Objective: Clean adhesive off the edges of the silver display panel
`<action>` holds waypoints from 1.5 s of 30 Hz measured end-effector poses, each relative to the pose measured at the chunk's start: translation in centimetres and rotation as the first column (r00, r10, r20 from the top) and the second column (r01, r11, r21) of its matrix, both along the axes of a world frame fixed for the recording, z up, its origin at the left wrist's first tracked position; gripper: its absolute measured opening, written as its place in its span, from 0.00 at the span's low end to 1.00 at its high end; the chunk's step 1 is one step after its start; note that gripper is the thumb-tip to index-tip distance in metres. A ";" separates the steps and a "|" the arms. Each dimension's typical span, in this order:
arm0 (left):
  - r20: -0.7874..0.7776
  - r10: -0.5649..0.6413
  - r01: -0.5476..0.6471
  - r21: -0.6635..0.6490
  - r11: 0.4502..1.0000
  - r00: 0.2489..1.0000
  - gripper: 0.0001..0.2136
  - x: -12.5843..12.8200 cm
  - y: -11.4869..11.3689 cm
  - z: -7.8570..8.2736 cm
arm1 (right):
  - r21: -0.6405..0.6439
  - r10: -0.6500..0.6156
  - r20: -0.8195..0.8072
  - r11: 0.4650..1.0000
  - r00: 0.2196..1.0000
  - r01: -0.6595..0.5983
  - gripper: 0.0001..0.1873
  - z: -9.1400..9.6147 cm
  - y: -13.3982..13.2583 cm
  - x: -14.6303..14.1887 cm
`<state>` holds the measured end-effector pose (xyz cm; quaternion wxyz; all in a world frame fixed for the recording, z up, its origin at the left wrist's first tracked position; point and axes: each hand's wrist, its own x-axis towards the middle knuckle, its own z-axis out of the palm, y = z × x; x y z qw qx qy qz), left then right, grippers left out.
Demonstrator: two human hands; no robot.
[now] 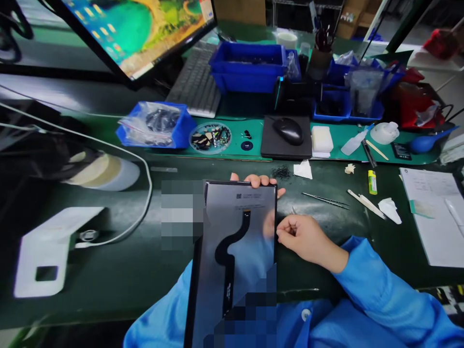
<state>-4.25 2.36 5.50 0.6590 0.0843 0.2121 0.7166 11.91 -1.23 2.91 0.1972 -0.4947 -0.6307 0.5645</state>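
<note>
A tablet display panel (250, 256) stands tilted up in front of me, its silvery back facing me. A black ribbon cable (221, 253) curves down that back, and printing shows near the top. My left hand (256, 181) holds the panel from behind; only fingertips show over the top edge and at the upper right corner. At the panel's right edge, my right hand (308, 241) is closed in a pinch, its fingertips touching or very near the edge. Whatever may lie between those fingertips is too small to make out. Pixelated blocks cover the panel's lower right.
Tweezers (325, 200), a yellow-green lighter (372, 182) and paper scraps lie to the right, beside papers (435, 217). A white stand (54, 251) with a cable is at left. Behind are a mouse (288, 131), a dish of small parts (210, 137), blue bins (250, 67) and a monitor (145, 29).
</note>
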 end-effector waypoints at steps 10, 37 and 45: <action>-0.160 0.049 -0.059 -0.061 0.996 0.986 0.28 1.1 0.0 -0.3 | 0.049 0.034 0.317 0.997 0.948 -0.052 0.07 2.4 0.5 -1.2; -0.036 -0.081 0.082 0.034 0.996 0.996 0.33 -1.6 -0.1 0.5 | -0.278 -0.022 -0.086 0.961 0.996 -0.003 0.05 2.9 1.1 -0.4; -0.036 -0.032 0.032 0.004 0.999 0.999 0.33 -0.1 -0.7 1.3 | -0.217 -0.011 -0.079 0.976 0.997 -0.007 0.01 1.1 0.7 0.1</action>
